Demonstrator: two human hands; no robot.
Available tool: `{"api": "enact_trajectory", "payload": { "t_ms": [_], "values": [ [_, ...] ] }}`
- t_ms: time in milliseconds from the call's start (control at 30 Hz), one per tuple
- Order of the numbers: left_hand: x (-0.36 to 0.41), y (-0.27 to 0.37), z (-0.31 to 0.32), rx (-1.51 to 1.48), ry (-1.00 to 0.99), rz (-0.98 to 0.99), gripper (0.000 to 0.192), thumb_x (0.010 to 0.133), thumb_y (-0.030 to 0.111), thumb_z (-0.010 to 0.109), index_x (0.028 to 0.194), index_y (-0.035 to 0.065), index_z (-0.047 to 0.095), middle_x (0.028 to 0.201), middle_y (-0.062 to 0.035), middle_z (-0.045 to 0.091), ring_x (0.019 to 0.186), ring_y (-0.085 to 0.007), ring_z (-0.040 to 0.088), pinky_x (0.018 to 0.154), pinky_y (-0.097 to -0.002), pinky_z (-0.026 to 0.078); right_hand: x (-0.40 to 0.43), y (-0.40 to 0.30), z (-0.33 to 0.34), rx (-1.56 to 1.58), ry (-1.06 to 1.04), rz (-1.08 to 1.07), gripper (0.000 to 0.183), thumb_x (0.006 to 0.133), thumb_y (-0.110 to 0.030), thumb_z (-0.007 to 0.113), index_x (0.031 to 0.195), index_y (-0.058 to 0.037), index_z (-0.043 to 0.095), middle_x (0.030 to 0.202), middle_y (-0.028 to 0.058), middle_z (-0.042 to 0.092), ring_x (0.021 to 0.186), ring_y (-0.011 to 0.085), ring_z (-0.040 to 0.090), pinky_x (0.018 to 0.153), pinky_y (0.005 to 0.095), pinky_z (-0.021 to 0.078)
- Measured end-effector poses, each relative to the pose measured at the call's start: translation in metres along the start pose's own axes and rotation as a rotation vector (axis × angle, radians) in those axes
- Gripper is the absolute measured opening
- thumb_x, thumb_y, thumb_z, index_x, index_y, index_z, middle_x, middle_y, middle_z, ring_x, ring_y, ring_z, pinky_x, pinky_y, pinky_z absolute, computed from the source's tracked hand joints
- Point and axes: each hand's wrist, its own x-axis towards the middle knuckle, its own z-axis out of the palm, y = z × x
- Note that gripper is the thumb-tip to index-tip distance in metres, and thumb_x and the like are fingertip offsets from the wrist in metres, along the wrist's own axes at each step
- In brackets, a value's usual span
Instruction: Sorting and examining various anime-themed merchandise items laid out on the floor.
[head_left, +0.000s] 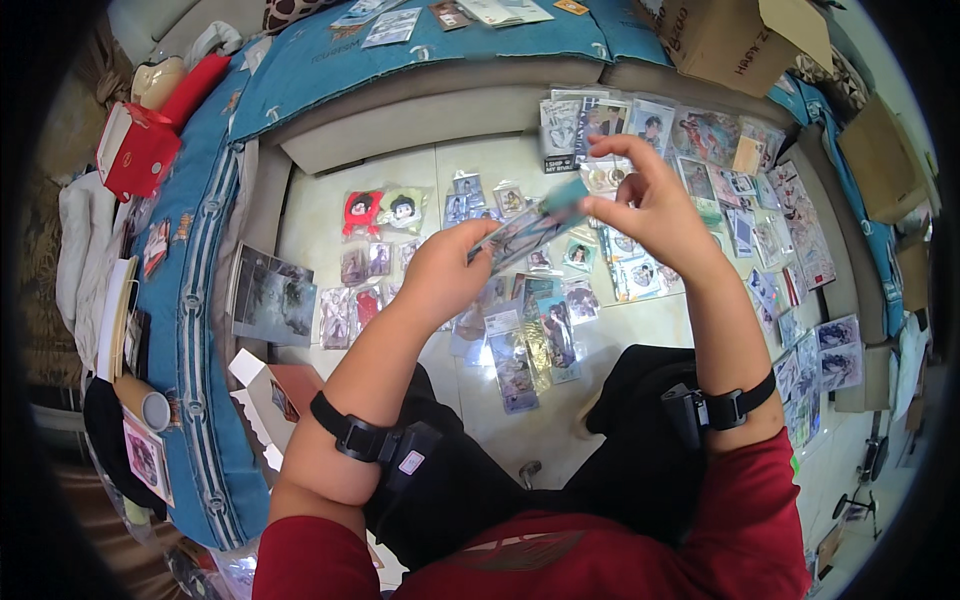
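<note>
My left hand (452, 261) grips one end of a long, flat, clear-sleeved packet (529, 231) with printed artwork and a teal far end. It is held tilted above the floor, pointing up to the right. Beside that teal end is my right hand (654, 208), its index finger raised and its thumb at the packet's edge; blur hides whether they touch. Below the packet lie a fan of long illustrated cards (517, 360) and a small square badge packet (579, 255). Two bagged plush dolls (384, 210) rest on the floor beyond my left hand.
Many sleeved prints (705, 135) cover the floor at the right. A blue-covered sofa (450, 45) bounds the far side and left. On it stand a cardboard box (735, 45) and a red box (139, 150). An open white carton (262, 397) is by my left elbow.
</note>
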Motion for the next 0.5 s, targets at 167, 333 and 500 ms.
{"api": "enact_trajectory", "payload": {
  "t_ms": [167,333,500],
  "values": [
    [0.001,0.010,0.003,0.041,-0.035,0.022,0.026,0.087,0.007,0.055,0.112,0.0002,0.059,0.096,-0.0099,0.065,0.086,-0.0123,0.060,0.077,-0.0270,0.047,-0.001,0.018,0.004,-0.252,-0.065,-0.090,0.053,0.068,-0.017,0.080,0.112,-0.0067,0.053,0.108,0.0042,0.058,0.061,0.0063,0.042,0.057,0.0213,0.0394],
    [0.005,0.005,0.006,-0.298,0.048,0.027,0.029,0.088,0.005,0.054,0.116,-0.0025,0.055,0.105,-0.0072,0.064,0.092,-0.0112,0.059,0.081,-0.0250,0.047,0.007,0.030,-0.001,-0.146,0.053,0.068,0.056,0.070,-0.032,0.078,0.108,0.0007,0.054,0.096,0.0131,0.063,0.088,0.0212,0.060,0.077,0.0320,0.0470],
    [0.004,0.013,0.015,-0.841,0.033,-0.021,0.034,0.088,0.004,0.054,0.121,-0.0037,0.050,0.107,-0.0104,0.063,0.092,-0.0124,0.061,0.079,-0.0255,0.048,0.002,0.024,0.026,0.356,-0.258,0.488,0.045,0.082,-0.040,0.067,0.098,0.0006,0.055,0.084,0.0038,0.058,0.063,0.0083,0.052,0.057,0.0220,0.0400]
  ]
}}
